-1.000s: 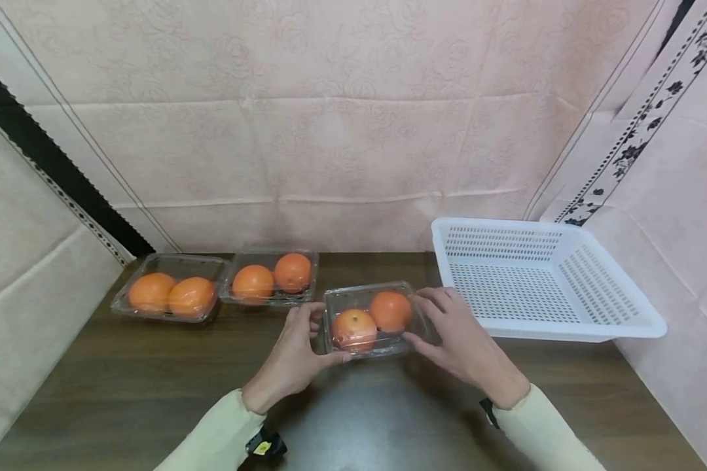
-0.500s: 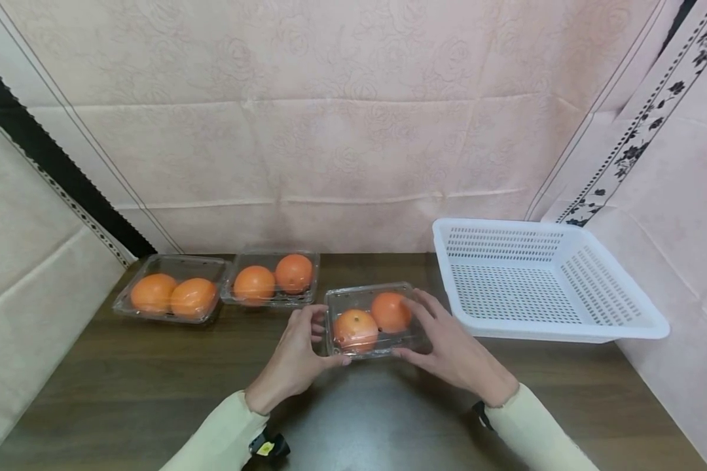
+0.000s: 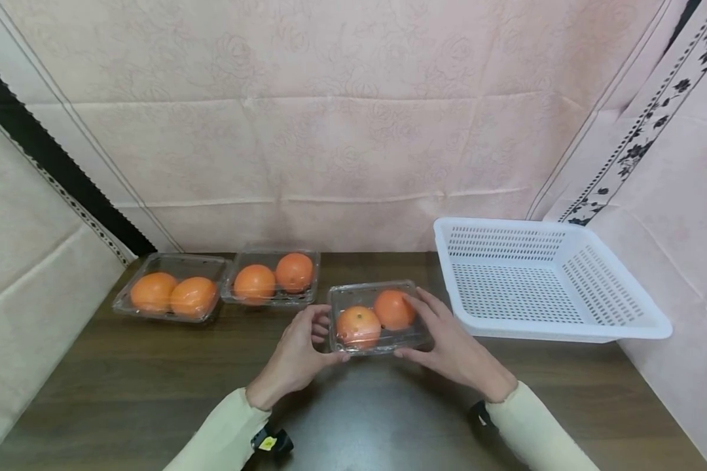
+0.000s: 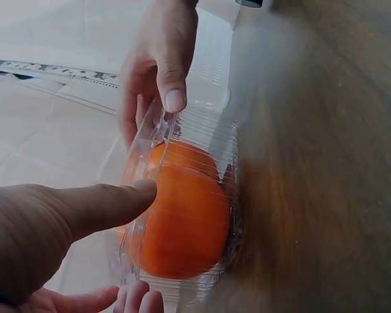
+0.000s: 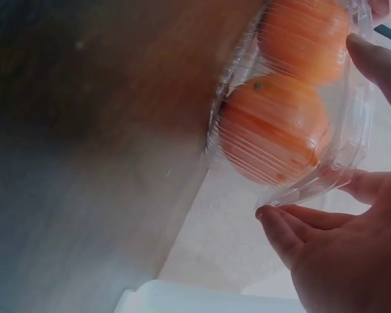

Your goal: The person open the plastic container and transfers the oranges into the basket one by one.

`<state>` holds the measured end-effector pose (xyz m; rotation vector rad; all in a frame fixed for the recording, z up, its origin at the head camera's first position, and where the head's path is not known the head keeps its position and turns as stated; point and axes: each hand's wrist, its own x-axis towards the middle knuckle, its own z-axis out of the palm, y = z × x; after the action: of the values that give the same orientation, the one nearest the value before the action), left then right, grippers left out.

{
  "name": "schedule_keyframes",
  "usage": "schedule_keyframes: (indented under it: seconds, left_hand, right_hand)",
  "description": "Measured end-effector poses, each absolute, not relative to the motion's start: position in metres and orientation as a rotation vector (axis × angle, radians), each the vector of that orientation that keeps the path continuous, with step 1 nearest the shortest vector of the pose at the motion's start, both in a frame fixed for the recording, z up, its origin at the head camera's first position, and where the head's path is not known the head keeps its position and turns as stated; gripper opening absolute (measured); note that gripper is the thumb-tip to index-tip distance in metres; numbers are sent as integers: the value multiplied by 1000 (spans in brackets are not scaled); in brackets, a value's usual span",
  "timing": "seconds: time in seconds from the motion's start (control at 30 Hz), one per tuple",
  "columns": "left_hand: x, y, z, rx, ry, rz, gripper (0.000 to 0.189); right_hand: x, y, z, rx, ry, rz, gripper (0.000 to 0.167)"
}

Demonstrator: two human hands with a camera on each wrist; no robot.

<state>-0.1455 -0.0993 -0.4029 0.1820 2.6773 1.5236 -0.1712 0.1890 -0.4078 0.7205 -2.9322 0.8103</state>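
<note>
A clear plastic fruit box (image 3: 353, 298) with two oranges (image 3: 358, 327) in it is held between both hands, in front of the other boxes. My left hand (image 3: 296, 358) grips its left end, thumb along the near rim and fingers at the far side. At the right end my right hand (image 3: 456, 350) does the same, its thumb at the near rim. In the left wrist view the ribbed side of the box, an orange (image 4: 186, 222) behind it, is seen close above the wooden surface. The right wrist view shows right fingertips pinching the box's rim (image 5: 352, 140).
Two more clear boxes, the left one (image 3: 182, 263) and the middle one (image 3: 271, 259), each with two oranges, stand along the back of the wooden table (image 3: 153, 392). At the back right is a white perforated basket (image 3: 630, 307). Cloth-covered walls (image 3: 353, 150) rise behind and at both sides.
My right hand has shifted left and its thumb has come onto the near rim. Over the last half second the box has moved slightly right and up in the head view, both hands on it.
</note>
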Motion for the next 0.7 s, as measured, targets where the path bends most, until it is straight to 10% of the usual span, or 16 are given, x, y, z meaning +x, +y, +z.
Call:
schedule_keyframes:
  seconds: [0.7]
  left_hand:
    - [-147,-100,-400,74,2613,1590,71]
  right_hand:
    - [-174,186,-407,653,-2894,939,93]
